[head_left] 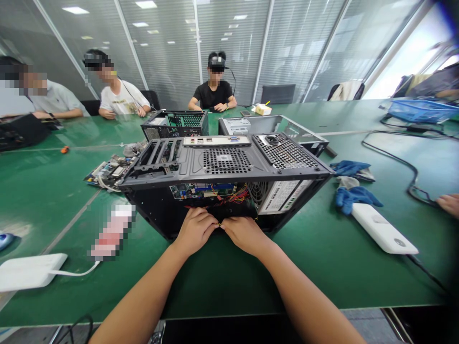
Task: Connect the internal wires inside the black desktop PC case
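Observation:
A black computer case (pixel 191 165) stands on the green table, its rear panel facing up and its open side toward me. Inside show a motherboard (pixel 204 190), red and yellow wires (pixel 239 195) and a power supply (pixel 283 197) with a white label. My left hand (pixel 198 229) and my right hand (pixel 244 232) meet at the lower edge of the opening. Their fingertips are pinched on a thin yellow and black cable (pixel 219 224), which runs between them. The rest of that cable is mostly hidden by my hands and the case.
Behind stand two more cases (pixel 175 118) (pixel 251 125). A circuit board (pixel 109 171) lies left, with a phone (pixel 113 231) and white power bank (pixel 32 271) nearer. Right are blue gloves (pixel 355 198), another power bank (pixel 383 228), a black cable (pixel 398 160) and someone's hand (pixel 449 204). People sit across the table.

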The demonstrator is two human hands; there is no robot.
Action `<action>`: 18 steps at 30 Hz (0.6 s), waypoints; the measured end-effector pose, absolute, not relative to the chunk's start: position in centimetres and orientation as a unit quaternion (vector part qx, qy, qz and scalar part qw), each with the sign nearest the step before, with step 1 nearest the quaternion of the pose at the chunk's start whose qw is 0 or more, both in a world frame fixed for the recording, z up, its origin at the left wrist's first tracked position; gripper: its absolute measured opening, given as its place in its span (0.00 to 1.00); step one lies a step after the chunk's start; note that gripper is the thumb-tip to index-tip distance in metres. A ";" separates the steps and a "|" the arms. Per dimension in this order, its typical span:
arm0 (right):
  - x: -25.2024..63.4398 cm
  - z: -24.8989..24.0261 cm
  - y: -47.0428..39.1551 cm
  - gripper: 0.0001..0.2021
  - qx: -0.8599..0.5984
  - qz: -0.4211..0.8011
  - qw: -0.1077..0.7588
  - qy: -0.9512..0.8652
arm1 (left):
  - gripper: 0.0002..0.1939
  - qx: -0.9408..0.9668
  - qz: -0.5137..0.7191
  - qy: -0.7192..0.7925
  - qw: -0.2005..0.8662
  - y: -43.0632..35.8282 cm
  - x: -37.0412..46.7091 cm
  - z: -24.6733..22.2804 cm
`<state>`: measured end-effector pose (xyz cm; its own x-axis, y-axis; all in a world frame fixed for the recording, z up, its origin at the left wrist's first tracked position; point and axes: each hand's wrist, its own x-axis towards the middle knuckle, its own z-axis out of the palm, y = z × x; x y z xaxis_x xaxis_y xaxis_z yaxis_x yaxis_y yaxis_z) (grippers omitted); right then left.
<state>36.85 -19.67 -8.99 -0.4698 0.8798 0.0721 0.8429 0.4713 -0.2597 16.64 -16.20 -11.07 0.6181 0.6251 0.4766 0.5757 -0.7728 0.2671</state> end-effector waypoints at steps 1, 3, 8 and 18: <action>36.9 -9.0 -19.6 0.13 -0.506 0.094 0.099 -0.852 | 0.08 0.898 0.279 0.337 0.049 -16.2 16.7 -11.0; 36.9 -9.0 -19.6 0.13 -0.507 0.097 0.103 -0.850 | 0.08 0.897 0.279 0.339 0.053 -16.3 16.7 -11.0; 37.0 -9.3 -19.7 0.13 -0.505 0.111 0.122 -0.847 | 0.08 0.896 0.283 0.342 0.032 -16.4 16.8 -11.0; 37.0 -9.2 -19.7 0.15 -0.508 0.114 0.113 -0.846 | 0.08 0.893 0.304 0.332 0.003 -16.4 16.7 -11.4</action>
